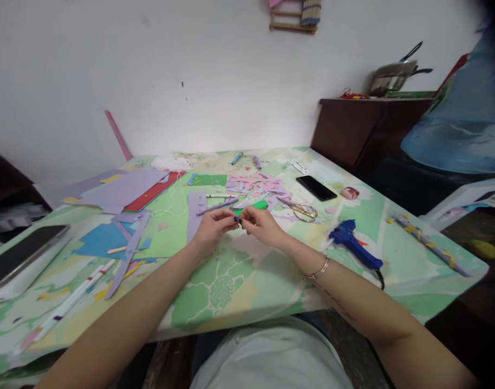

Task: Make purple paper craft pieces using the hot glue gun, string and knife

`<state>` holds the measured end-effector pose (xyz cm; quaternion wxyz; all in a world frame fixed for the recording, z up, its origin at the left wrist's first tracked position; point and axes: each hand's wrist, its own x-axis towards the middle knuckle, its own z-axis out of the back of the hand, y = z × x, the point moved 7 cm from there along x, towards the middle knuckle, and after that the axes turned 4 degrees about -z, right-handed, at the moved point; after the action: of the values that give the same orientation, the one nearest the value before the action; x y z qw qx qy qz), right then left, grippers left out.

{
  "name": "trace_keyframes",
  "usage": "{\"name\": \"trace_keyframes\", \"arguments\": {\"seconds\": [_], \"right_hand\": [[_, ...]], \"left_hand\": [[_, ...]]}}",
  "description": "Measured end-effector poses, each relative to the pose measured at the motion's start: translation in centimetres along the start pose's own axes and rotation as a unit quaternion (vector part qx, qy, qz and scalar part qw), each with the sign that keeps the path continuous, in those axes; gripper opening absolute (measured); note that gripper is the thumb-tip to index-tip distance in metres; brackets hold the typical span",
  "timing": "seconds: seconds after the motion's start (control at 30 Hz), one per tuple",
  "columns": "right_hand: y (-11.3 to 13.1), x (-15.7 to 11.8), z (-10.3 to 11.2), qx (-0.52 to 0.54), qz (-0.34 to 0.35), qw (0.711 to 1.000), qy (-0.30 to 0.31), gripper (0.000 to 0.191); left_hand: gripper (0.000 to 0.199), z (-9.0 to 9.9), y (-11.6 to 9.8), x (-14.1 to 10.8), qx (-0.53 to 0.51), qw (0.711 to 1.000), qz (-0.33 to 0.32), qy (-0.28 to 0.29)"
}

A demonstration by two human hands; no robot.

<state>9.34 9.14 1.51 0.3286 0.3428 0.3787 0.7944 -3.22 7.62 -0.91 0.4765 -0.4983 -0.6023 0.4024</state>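
Observation:
My left hand [215, 229] and my right hand [262, 224] meet above the middle of the table, fingertips pinched close together. Whatever sits between the fingers is too small to make out. Just behind the hands lies a green-handled tool [253, 206], partly covered by my right hand. Gold-handled scissors [302, 209] rest to the right of it. Past the fingers, strips of purple paper [196, 208] and a heap of pink paper scraps [255, 185] are spread out.
A blue glue gun [356, 244] with a cord lies at right, near a black phone [316, 187] and a wrapped stick [429, 243]. Coloured sheets [121, 189], white string [170, 202], pens [69, 300] and a tablet-like device [22, 254] occupy the left. A wall stands behind.

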Motion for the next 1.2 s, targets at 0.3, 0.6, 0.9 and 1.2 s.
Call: {"name": "trace_keyframes", "arguments": {"seconds": [0.3, 0.6, 0.9, 1.2], "right_hand": [[-0.4, 0.1, -0.1, 0.059, -0.031, 0.998, 0.007, 0.006], [-1.5, 0.6, -0.1, 0.111, -0.056, 0.992, -0.011, 0.005], [-1.7, 0.6, -0.3, 0.175, -0.094, 0.98, -0.001, 0.005], [-1.2, 0.3, -0.5, 0.237, -0.129, 0.963, 0.02, 0.005]], "left_hand": [[0.016, 0.0, -0.2, 0.1, 0.041, 0.999, -0.002, -0.001], [0.023, -0.5, -0.5, -0.2, 0.017, 1.0, 0.002, 0.014], [0.02, -0.5, -0.7, -0.2, 0.067, 0.997, -0.034, 0.035], [0.017, -0.7, -1.2, -0.4, 0.114, 0.991, -0.054, 0.044]]}}
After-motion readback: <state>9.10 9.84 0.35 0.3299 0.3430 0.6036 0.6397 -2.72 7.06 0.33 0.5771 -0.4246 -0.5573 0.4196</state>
